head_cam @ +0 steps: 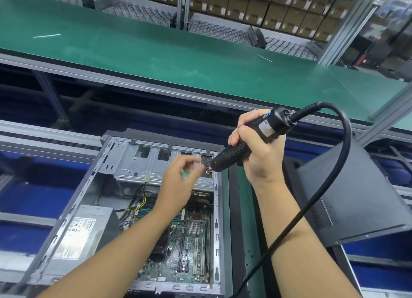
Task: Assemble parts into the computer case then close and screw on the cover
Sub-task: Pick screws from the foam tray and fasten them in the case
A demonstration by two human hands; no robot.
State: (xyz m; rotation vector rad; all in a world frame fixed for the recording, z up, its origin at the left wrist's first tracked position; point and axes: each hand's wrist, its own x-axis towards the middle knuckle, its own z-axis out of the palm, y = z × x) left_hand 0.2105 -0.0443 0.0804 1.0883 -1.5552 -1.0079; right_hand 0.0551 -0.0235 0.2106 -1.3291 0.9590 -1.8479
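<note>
An open computer case lies on its side in front of me, with the motherboard, the power supply and the metal drive cage showing. My right hand grips a black electric screwdriver, tip pointing down-left at the cage's right end. My left hand hovers blurred just left of the tip, fingers pinched around something small that I cannot make out. The dark cover panel leans to the right of the case.
The screwdriver's black cable loops from the tool's top, past my right forearm and down to the lower edge. A green conveyor belt runs beyond the case. Racks of cardboard boxes stand behind it. Blue bins sit left.
</note>
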